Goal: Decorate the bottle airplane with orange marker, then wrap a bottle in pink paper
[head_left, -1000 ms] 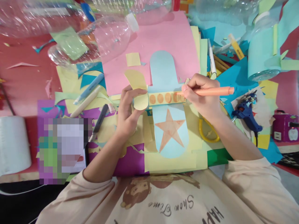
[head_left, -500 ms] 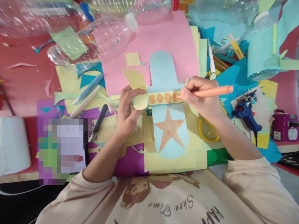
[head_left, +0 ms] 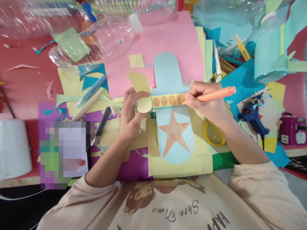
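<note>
My right hand (head_left: 206,99) grips an orange marker (head_left: 219,94), its tip on the last of several orange dots along a yellow paper strip (head_left: 168,104). That strip crosses the middle of a light-blue paper cutout (head_left: 167,68) with rounded ends. An orange star (head_left: 174,134) is coloured on the cutout's near half. My left hand (head_left: 133,113) is closed at the strip's left side, with thumb and fingers about a rounded pale-yellow paper end (head_left: 144,104). The marker tip is partly hidden by my right fingers.
Beyond my hands lie pink paper (head_left: 153,38) and clear plastic bottles (head_left: 112,38). A blue glue gun (head_left: 255,115) and yellow-handled scissors (head_left: 214,135) are on the right. At left are a blue marker (head_left: 92,90), a white roll (head_left: 14,150) and a blurred-out phone (head_left: 72,150).
The marker tip has shifted slightly down on the last dot, and the marker's back end has moved a little left. My left hand and the cutout stay nearly still.
</note>
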The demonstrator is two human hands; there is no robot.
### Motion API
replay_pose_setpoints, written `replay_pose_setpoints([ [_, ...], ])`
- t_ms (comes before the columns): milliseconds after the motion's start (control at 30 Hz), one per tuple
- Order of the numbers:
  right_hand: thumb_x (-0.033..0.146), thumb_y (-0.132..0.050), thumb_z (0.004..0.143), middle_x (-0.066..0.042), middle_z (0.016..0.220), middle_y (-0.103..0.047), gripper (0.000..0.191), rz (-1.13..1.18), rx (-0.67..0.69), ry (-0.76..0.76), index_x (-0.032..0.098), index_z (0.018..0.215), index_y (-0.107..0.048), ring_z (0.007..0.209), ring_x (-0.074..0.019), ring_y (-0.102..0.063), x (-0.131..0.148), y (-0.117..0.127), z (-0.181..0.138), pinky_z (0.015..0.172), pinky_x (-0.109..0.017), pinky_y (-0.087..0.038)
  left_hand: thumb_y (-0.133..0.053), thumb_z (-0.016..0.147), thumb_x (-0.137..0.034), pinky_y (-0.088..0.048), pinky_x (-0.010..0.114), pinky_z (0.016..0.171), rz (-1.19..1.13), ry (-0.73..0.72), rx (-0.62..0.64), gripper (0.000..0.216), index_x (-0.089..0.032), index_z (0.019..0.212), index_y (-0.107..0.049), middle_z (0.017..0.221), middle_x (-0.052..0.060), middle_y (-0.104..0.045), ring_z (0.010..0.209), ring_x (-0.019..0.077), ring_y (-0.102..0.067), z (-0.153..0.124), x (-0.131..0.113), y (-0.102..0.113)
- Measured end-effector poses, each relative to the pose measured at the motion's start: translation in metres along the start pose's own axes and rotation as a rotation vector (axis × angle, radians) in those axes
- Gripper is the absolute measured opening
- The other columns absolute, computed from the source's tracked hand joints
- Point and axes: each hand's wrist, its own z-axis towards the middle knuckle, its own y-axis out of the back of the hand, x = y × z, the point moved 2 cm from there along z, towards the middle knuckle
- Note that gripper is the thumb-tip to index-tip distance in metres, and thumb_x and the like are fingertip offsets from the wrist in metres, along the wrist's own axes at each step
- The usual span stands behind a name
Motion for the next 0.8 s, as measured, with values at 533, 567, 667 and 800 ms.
replay_pose_setpoints([
  [533,0.031,-0.06,0.085,0.005,0.054,-0.039,0.036,0.066,-0.124,-0.025,0.023,0.059,-0.036,0.051,-0.0097,-0.041,-0.0058,0.001,-0.0029,0.05,-0.028,-0.034,-0.067,0.079,-0.055,-0.043,0.047,0.098,-0.011,-0.02,-0.005,0.032,-0.036,0.105,-0.066,0.113,0.003,-0.06,0.112,0.0288,-0.056,-0.0001,-0.0016,-0.0004],
  [567,0.031,-0.06,0.085,0.005,0.054,-0.039,0.036,0.057,-0.131,-0.019,0.023,0.059,-0.036,0.051,-0.0095,-0.041,-0.0061,0.001,-0.0028,0.049,-0.028,-0.033,-0.066,0.079,-0.055,-0.043,0.047,0.098,-0.009,-0.015,-0.005,0.032,-0.036,0.105,-0.066,0.113,0.003,-0.06,0.112,0.0289,-0.056,0.0,-0.002,-0.0004],
  [667,0.034,-0.06,0.087,0.005,0.054,-0.039,0.038,0.021,-0.145,-0.012,0.023,0.06,-0.036,0.05,-0.009,-0.04,-0.0062,0.0012,-0.0023,0.049,-0.028,-0.033,-0.066,0.08,-0.055,-0.044,0.046,0.098,-0.005,0.01,0.001,0.03,-0.037,0.105,-0.066,0.114,0.003,-0.06,0.114,0.029,-0.056,0.0,-0.002,-0.0004],
  [800,0.041,-0.06,0.088,0.005,0.053,-0.04,0.041,0.003,-0.155,-0.013,0.023,0.059,-0.036,0.049,-0.0085,-0.039,-0.0046,0.0012,-0.0012,0.048,-0.028,-0.032,-0.067,0.079,-0.054,-0.044,0.047,0.098,-0.019,-0.014,-0.004,0.031,-0.037,0.106,-0.066,0.114,0.002,-0.061,0.113,0.0288,-0.056,-0.0003,-0.0013,-0.0003],
])
